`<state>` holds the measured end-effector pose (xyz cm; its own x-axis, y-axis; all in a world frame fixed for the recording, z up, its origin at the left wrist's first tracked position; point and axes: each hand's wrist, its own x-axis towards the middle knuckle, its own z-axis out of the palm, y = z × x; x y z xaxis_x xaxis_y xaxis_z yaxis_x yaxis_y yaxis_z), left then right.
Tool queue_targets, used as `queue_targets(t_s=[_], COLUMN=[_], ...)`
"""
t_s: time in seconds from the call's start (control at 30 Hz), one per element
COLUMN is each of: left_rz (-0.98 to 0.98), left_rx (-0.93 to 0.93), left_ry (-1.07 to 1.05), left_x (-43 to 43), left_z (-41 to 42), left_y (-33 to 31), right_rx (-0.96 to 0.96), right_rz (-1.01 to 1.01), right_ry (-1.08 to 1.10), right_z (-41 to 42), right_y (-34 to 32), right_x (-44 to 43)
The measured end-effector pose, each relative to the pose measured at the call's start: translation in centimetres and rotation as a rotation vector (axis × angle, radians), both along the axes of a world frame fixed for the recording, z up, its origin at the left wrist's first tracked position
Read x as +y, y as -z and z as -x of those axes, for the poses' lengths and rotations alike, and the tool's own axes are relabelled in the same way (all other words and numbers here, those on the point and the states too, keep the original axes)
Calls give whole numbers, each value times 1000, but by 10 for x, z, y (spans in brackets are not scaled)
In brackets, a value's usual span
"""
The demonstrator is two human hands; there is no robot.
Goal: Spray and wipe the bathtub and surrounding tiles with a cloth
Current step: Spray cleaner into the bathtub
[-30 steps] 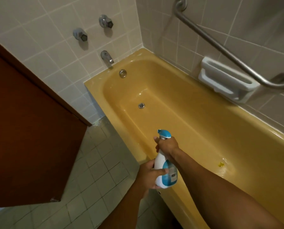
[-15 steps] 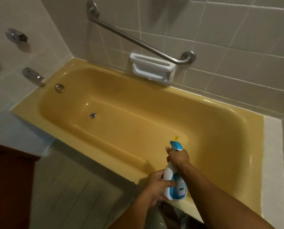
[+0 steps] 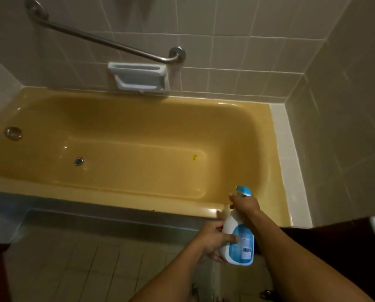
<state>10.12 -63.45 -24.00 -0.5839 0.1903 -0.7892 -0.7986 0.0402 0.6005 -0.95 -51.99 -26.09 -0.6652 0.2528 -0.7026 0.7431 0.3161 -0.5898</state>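
The spray bottle point(image 3: 239, 240) is in both my hands, held in the air over the near rim of the bathtub point(image 3: 95, 198), at its right end. Its long axis runs from the base, closest to my body, up and away to the blue trigger head point(image 3: 244, 190), leaning only slightly, so the head end points at the tub; I can't make out exactly where the nozzle tip faces. My right hand point(image 3: 245, 203) is curled round the neck just under the head. My left hand point(image 3: 215, 238) wraps the lower body from the left, thumb lying across the blue label. Inside the yellow tub, a small yellow speck point(image 3: 194, 157) sits on the bottom toward the right, well apart from the drain point(image 3: 78, 161) and the round overflow plate point(image 3: 12, 133) at the left end. A white ledge point(image 3: 284, 149) borders the tub's right end. On the wall tiles point(image 3: 247, 51) behind, a white soap dish point(image 3: 138, 77) sits just above the far rim, with a slanted metal grab bar point(image 3: 103, 41) above it. Floor tiles point(image 3: 84, 264) lie below my arms.
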Motion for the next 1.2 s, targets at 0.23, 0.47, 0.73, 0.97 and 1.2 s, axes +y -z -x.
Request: queue_targets(t_s=[0.23,0.47,0.73,0.97,1.2], left_rz=[-11,5,39,58,50], left_rx=[-29,24,99,190,300], left_ry=[-29,-127,-153,-28,80], left_x=[23,30,59,104,146], left_z=[-50,-87,-134,-148,-147], left_y=[8,7,-13,-53,-84], right_rx=[-28,-20,38,102,221], right_rz=[15,110,94,80,71], right_ry=[-16,-68,-70,151,304], right_z=[-51,-84,-129,-156,-174], right_y=[5,-2,-30,-63,-105], right_x=[21,22,46,106,161])
